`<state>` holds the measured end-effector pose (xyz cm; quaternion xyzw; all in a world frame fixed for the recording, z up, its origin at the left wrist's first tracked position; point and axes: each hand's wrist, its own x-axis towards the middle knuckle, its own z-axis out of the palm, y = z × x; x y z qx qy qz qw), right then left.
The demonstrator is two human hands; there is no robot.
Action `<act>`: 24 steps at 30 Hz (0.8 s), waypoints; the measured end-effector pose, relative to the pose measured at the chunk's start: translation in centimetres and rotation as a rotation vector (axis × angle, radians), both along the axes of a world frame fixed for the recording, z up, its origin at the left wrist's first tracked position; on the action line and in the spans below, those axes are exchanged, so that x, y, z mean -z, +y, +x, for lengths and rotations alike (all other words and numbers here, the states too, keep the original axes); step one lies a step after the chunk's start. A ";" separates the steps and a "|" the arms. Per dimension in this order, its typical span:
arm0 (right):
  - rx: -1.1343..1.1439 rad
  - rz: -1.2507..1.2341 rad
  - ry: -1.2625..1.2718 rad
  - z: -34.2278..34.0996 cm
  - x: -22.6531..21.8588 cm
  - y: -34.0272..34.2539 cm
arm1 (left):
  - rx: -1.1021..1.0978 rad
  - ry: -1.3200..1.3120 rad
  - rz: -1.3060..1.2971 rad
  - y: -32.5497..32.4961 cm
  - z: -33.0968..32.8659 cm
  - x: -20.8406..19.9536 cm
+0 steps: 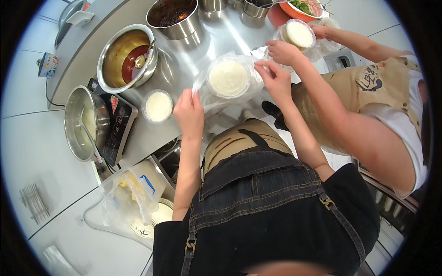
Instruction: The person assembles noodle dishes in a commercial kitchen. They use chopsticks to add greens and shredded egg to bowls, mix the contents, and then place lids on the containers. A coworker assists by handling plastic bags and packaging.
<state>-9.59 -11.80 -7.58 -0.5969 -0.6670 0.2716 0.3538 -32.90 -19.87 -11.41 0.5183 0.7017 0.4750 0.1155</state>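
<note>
In front of me on the steel counter, a round lidded tub (229, 78) with pale white contents sits in a thin clear plastic bag (212, 101). My left hand (189, 112) is closed, pinching the bag's left edge. On the other side, my right hand (276, 83) pinches the bag's right edge between thumb and fingers. Another round tub (158, 106) of white contents stands just left of my left hand, outside the bag. To the right, a co-worker's hands (286, 51) handle a similar tub (299, 34) in its own clear bag.
A steel bowl of dark red sauce (131, 64) with a ladle and a deep pot of dark sauce (172, 20) stand behind. At left, a pot (82, 122) sits by a black induction cooker (119, 131). An orange bowl (301, 9) holds greens. The co-worker stands close at right.
</note>
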 end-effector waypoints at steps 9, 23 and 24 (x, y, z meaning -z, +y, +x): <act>-0.138 -0.085 0.790 -1.4 -3.9 1.4 | 0.228 -0.633 -0.269 1.8 -2.7 -7.4; -0.527 -0.180 0.702 -4.8 -11.1 9.6 | 0.381 -0.982 0.003 8.0 -2.5 -11.2; -0.624 -0.229 0.624 -4.9 -10.9 11.3 | 0.335 -0.964 0.002 8.5 -2.5 -10.9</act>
